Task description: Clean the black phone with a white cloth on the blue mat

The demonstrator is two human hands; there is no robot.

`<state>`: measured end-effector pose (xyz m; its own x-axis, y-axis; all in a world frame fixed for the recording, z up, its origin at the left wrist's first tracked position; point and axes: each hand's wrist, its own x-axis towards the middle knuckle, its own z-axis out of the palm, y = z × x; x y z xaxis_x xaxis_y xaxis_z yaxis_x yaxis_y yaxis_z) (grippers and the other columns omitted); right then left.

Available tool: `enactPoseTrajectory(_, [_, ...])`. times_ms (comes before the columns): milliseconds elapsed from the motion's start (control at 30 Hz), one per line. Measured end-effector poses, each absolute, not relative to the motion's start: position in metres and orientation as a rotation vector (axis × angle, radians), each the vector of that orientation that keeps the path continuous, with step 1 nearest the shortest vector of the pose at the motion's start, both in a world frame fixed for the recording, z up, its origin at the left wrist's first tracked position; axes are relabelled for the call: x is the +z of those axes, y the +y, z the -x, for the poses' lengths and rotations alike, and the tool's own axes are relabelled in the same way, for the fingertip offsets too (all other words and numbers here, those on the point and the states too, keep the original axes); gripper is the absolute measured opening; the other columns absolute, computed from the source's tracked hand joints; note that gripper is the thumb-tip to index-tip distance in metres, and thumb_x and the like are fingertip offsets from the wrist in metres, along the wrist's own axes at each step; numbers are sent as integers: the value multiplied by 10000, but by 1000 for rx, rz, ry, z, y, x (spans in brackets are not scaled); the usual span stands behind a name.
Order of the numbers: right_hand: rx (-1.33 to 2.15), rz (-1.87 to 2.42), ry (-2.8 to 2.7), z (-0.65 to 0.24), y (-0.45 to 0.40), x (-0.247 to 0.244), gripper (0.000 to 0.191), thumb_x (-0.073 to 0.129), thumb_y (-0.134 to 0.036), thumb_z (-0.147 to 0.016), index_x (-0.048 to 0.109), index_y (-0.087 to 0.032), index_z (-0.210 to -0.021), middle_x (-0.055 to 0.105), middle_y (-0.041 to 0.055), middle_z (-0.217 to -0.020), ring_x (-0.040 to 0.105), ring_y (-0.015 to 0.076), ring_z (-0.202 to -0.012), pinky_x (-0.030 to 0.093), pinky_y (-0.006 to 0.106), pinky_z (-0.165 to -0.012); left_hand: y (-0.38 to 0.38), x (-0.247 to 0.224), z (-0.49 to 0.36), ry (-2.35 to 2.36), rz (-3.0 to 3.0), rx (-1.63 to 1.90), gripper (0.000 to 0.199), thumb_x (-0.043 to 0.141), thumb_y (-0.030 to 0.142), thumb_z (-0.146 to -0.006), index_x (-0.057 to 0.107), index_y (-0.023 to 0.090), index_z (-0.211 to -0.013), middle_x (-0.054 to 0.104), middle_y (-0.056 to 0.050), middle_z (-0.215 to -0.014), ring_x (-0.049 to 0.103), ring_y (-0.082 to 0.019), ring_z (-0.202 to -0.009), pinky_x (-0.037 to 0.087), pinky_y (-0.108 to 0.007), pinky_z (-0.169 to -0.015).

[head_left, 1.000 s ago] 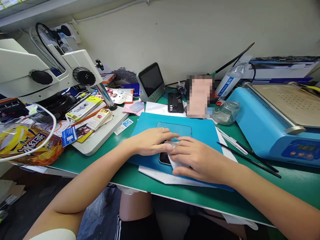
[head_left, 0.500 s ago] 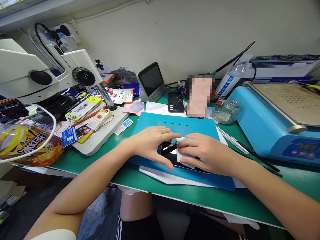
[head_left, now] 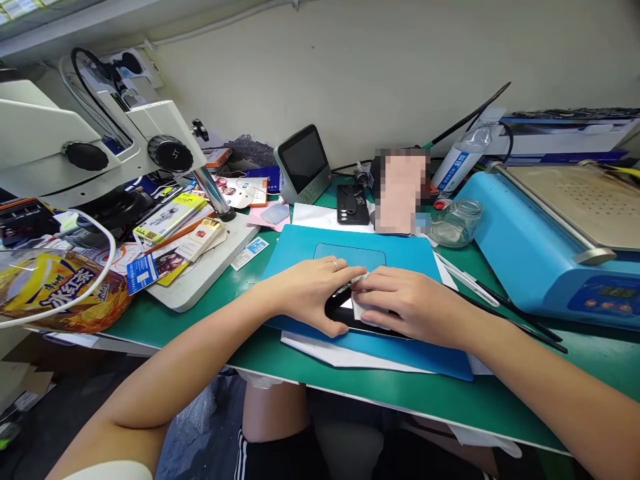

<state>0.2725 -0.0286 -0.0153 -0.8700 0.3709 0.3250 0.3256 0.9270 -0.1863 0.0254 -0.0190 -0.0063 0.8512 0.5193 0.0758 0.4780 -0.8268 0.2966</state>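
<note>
A dark, glossy phone-like panel [head_left: 336,305] lies on a blue mat [head_left: 295,248], partly covered by both hands. My right hand [head_left: 405,300] presses a folded white cloth or tissue [head_left: 358,308] against its surface, fingers bent over it. At the panel's left end is my left hand [head_left: 310,293], a ring on one finger. Its thumb and index finger are spread apart around that end, the thumb at the near edge and the index fingertip by the white cloth. White paper [head_left: 340,353] sticks out from under the mat's near edge.
A microscope [head_left: 170,143] and drink bottle [head_left: 65,290] are at left. Behind the mat are a small display [head_left: 305,163], a black phone [head_left: 353,205] and a glass jar [head_left: 457,223]. A blue machine [head_left: 540,247] is at right, with tweezers [head_left: 467,280] beside it.
My left hand has shifted slightly right and its thumb now lies at the panel's near edge. My right hand and the white cloth have moved only a little.
</note>
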Motion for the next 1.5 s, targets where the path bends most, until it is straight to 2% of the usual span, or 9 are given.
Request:
enactPoseTrajectory(167, [169, 536, -2722, -277, -26, -14, 276, 521, -316, -1036, 765, -187, -1059, 776, 97, -1159, 689, 255, -994, 582, 403, -813, -13, -3, -14, 858, -2743, 182, 834, 766, 484, -749, 459, 150, -1449, 635, -113, -1152, 621, -324, -1067, 496, -391, -901])
enactPoseTrajectory(300, [182, 607, -2719, -282, -22, -10, 298, 509, -319, -1036, 775, -186, -1055, 786, 103, -1127, 704, 262, -974, 589, 411, -798, -10, 0, -8, 905, -2749, 162, 823, 765, 497, -746, 479, 159, -1439, 639, -106, -1125, 628, -332, -1062, 505, -384, -855])
enactPoseTrajectory(467, [180, 662, -2725, -287, -19, -9, 287, 513, -331, -1033, 748, -199, -1131, 782, 97, -1100, 705, 258, -966, 575, 397, -800, -8, 3, -5, 918, -2720, 157, 728, 770, 490, -757, 527, 191, -1374, 637, -95, -1151, 630, -320, -1087, 502, -380, -893])
enactPoseTrajectory(600, [163, 715, -2722, -290, -19, -9, 296, 498, -333, -1031, 752, -182, -1058, 760, 103, -995, 692, 248, -884, 556, 380, -746, -9, 3, -4, 926, -2709, 135, 695, 768, 494, -764, 552, 190, -1351, 634, -94, -1173, 632, -311, -1082, 499, -384, -923])
enactPoseTrajectory(833, [349, 774, -2686, -279, -22, -15, 200, 538, -306, -1000, 669, -205, -1114, 715, 86, -984, 662, 241, -888, 530, 362, -730, -9, 4, -5, 907, -2715, 121, 630, 767, 485, -778, 604, 191, -1311, 630, -89, -1156, 628, -291, -1045, 501, -368, -889])
enactPoseTrajectory(1000, [342, 878, -2670, -279, -22, -14, 170, 511, -246, -978, 652, -214, -1067, 705, 84, -925, 646, 255, -840, 519, 394, -735, -9, 4, -5, 899, -2713, 120, 630, 761, 492, -789, 605, 190, -1319, 635, -94, -1168, 631, -292, -1042, 500, -370, -890])
enactPoseTrajectory(1233, [381, 694, -2686, -277, -24, -13, 301, 530, -307, -993, 665, -218, -1247, 718, 119, -1134, 657, 281, -1038, 548, 443, -869, -10, 5, -5, 886, -2705, 141, 621, 778, 475, -778, 614, 200, -1310, 635, -86, -1153, 636, -291, -1033, 501, -364, -868])
enactPoseTrajectory(1400, [307, 720, -2696, -278, -23, -15, 261, 500, -266, -1003, 703, -206, -1156, 716, 113, -1039, 654, 266, -932, 550, 437, -822, -10, 5, -4, 890, -2708, 131, 639, 772, 484, -786, 607, 193, -1330, 639, -93, -1157, 635, -295, -1037, 503, -371, -878])
enactPoseTrajectory(1500, [339, 663, -2732, -277, -24, -14, 283, 546, -286, -997, 679, -197, -1229, 707, 116, -1094, 648, 270, -985, 549, 432, -848, -10, 5, -4, 880, -2705, 144, 641, 777, 473, -777, 609, 192, -1327, 635, -91, -1161, 636, -292, -1037, 501, -367, -886])
